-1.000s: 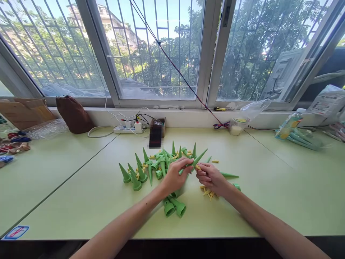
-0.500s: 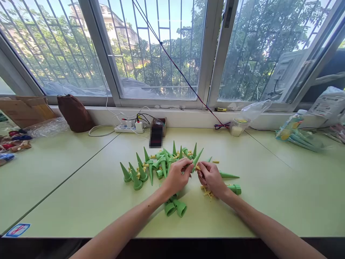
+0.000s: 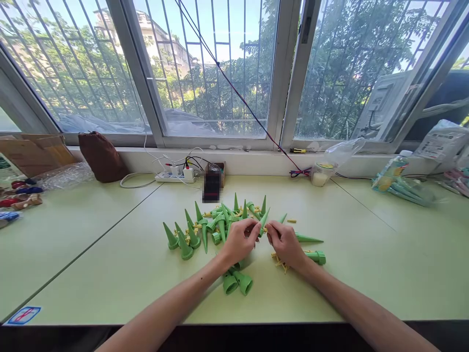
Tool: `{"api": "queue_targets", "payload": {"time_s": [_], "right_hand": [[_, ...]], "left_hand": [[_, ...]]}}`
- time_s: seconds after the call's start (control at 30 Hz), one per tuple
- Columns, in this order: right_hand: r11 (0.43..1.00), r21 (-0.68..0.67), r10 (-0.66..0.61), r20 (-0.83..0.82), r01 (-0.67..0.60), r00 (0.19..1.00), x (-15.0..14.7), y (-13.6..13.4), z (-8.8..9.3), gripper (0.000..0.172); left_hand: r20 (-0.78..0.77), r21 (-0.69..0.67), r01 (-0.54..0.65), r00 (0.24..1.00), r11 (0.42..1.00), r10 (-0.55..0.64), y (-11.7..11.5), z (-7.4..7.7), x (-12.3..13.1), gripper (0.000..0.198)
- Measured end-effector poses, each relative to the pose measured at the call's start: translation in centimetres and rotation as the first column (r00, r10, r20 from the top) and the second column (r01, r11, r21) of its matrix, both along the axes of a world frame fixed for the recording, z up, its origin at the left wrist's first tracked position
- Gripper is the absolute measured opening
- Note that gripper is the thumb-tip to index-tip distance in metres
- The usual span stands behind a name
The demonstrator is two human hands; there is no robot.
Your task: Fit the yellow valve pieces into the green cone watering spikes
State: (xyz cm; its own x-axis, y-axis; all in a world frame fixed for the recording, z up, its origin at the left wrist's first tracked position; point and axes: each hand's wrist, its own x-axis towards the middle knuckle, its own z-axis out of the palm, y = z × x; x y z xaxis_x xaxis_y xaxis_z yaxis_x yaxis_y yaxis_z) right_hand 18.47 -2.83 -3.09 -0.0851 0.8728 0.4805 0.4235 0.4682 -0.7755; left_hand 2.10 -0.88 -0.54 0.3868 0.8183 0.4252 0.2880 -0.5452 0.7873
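Your left grip pinches a green spike between thumb and fingers, with its pointed end rising above the fingertips and leaning right. The lower end of that spike sits behind your thumb and fingers, so its full shape can't be made out. Just right of it, your right grip is closed, thumb against curled finger, on a small yellow peg. The peg pokes out toward the spike's side, in the narrow gap between your two hands; only a short bit shows, and you can't tell whether its tip is inside the spike or merely against it.

Beyond your left hand, a cluster of green cones lies and stands on the table, yellow bits mixed in and partly covered. Two hollow cones lie below your left wrist, open ends toward you, their far ends covered. Your right hand and wrist hide part of a yellow pile and the near end of a ribbed green piece. Both forearms are cut off by the bottom edge.
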Motion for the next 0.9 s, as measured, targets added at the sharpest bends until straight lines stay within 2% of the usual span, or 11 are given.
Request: {"api": "queue_targets", "payload": {"time_s": [0.13,0.23,0.3,0.4,0.47,0.53,0.6,0.7,0.8,0.9], "right_hand": [[0.993,-0.095,0.050,-0.148,-0.064,0.988,0.0,0.1,-0.1,0.039],[0.954,-0.231,0.102,-0.354,-0.193,0.930,-0.1,0.2,0.0,0.041],[0.885,-0.327,0.114,-0.536,-0.331,0.836,-0.1,0.3,0.1,0.042],[0.741,-0.414,0.063,-0.741,-0.528,0.669,0.1,0.4,0.5,0.046],[0.658,-0.442,0.017,-0.801,-0.610,0.598,0.4,0.5,0.8,0.049],[0.627,-0.449,-0.013,-0.823,-0.637,0.568,0.5,0.5,1.2,0.051],[0.633,-0.453,-0.021,-0.820,-0.627,0.571,0.5,0.4,1.3,0.050],[0.674,-0.452,-0.014,-0.799,-0.585,0.601,0.2,0.3,1.2,0.048],[0.751,-0.405,0.029,-0.769,-0.522,0.638,-0.2,0.2,0.7,0.044],[0.849,-0.352,0.069,-0.666,-0.394,0.743,-0.3,0.2,0.2,0.042]], "left_hand": [[0.014,0.004,0.024,1.000,1.000,-0.024,0.1,-0.2,-0.2,0.029],[0.030,0.006,0.045,0.999,0.999,-0.045,0.2,-0.5,-0.2,0.027],[0.048,0.014,0.058,0.997,0.998,-0.059,0.4,-0.6,-0.2,0.025],[0.073,0.046,0.080,0.994,0.996,-0.084,0.5,-0.8,-0.2,0.024],[0.076,0.081,0.090,0.992,0.993,-0.097,0.6,-0.9,-0.2,0.023],[0.067,0.116,0.093,0.993,0.989,-0.101,0.6,-0.9,-0.2,0.022],[0.050,0.143,0.082,0.995,0.986,-0.090,0.6,-0.8,-0.1,0.022],[0.023,0.162,0.044,0.999,0.986,-0.048,0.5,-0.7,-0.1,0.023],[0.028,0.111,0.034,0.999,0.993,-0.037,0.4,-0.7,-0.1,0.027],[0.052,0.040,0.053,0.997,0.998,-0.055,0.4,-0.7,-0.1,0.030]]}}
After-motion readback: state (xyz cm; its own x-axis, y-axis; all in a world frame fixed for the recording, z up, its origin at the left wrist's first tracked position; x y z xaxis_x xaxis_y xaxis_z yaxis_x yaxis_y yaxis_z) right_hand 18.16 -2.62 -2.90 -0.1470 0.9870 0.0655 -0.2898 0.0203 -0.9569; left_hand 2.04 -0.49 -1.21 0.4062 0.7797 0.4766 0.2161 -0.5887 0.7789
